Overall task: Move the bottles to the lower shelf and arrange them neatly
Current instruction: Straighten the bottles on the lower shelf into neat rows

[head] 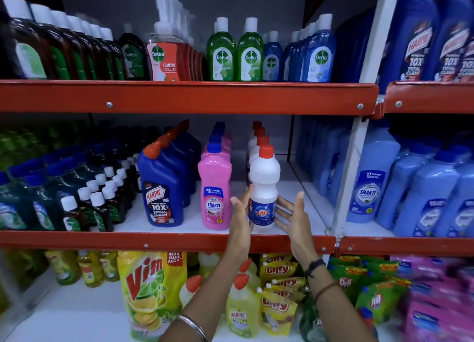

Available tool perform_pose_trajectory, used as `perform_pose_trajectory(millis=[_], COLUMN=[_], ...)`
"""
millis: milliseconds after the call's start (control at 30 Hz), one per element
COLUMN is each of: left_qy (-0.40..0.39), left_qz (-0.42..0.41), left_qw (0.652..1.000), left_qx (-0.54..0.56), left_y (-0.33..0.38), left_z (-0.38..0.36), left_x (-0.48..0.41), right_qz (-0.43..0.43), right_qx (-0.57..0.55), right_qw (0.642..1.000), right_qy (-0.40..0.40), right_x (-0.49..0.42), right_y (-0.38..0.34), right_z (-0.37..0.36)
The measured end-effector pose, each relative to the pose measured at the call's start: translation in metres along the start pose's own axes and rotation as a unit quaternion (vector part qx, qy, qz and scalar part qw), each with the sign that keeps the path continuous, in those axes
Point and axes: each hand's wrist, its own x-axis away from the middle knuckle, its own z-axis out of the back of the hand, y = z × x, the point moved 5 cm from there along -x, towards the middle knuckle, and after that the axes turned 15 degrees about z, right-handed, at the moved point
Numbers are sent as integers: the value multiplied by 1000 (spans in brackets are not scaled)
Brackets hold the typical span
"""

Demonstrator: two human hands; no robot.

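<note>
While both hands flank it, white bottle: front one of a white, red-capped row (264, 187), upright on the middle shelf (164, 240), near the front edge, blue "Rin" label facing out.
Left hand: (241, 214) raised from below, palm against the white bottle's left side, fingers (247, 195) spread and loose, not closed round it.
Right hand: (295, 221) just right of the bottle, fingers (284, 207) splayed apart, tips at or near the label; contact cannot be told.
Wrists: metal bangle (192, 326) on left arm, dark thread bands (316, 267) on right.
Neighbours: pink Shakti bottles (215, 185) in a row just left of the white row; blue Harpic bottles (163, 185) further left; small dark bottles (102, 198) at far left.
Upper shelf: (189, 98) Dettol bottles (236, 51), green and blue, upright.
Lower shelf: Vim pouch (151, 290), yellow Harpic bottle (242, 308), Giffy pouches (279, 290).
Right bay: light blue Shakti bottles (372, 185), upright.
</note>
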Motion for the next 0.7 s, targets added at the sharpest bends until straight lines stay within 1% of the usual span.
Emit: perform_pose_trajectory(millis=[400,500,567,633,700], left_qy=[14,12,18,34,85], left_qz=[19,18,-23,-103,-197], left_qw=[1000,1000,999,992,971], left_qx=[17,4,-23,-67,-104], left_y=[-4,-2,0,0,-1], left_z=[1,3,6,13,27], left_x=[-11,-10,-5,4,15], right_qz=[-1,6,50,119,175], right_qx=[-13,-12,5,19,22], right_qw=[999,1000,999,991,982], right_qy=[-30,-22,14,60,60], right_x=[-8,-6,3,21,40], right_y=[2,2,1,-5,-7], right_z=[-1,-3,-4,-8,-20])
